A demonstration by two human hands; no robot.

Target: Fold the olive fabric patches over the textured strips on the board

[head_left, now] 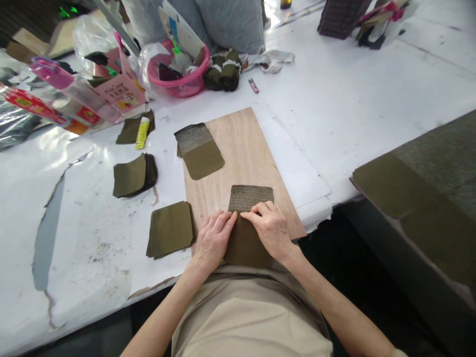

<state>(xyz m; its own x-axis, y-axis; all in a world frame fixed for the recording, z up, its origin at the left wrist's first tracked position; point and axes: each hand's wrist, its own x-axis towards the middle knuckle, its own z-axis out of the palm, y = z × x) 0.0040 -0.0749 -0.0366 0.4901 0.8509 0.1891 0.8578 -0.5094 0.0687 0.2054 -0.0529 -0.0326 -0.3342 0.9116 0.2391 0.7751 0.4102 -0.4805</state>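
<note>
An olive fabric piece (248, 243) with a grey-brown ribbed strip (251, 197) at its far end lies on the front of a wooden board (241, 148). My left hand (214, 238) presses on its left side, thumb and fingers closed at the seam below the ribbed strip. My right hand (272, 229) pinches the same seam from the right, its fingertips close to the left ones. Farther back on the board lie similar fabric pieces with a ribbed end (201, 151). To the left of my left hand sits a stack of olive fabric squares (171, 229).
More olive fabric stacks (130, 176) lie left, one under a yellow tube (142, 133). A pink basket (178, 89), fabric rolls (223, 72) and small thread snips (253, 86) are at the back. Bottles (80, 91) stand back left. Beyond the table edge, right, is more olive fabric (401, 198).
</note>
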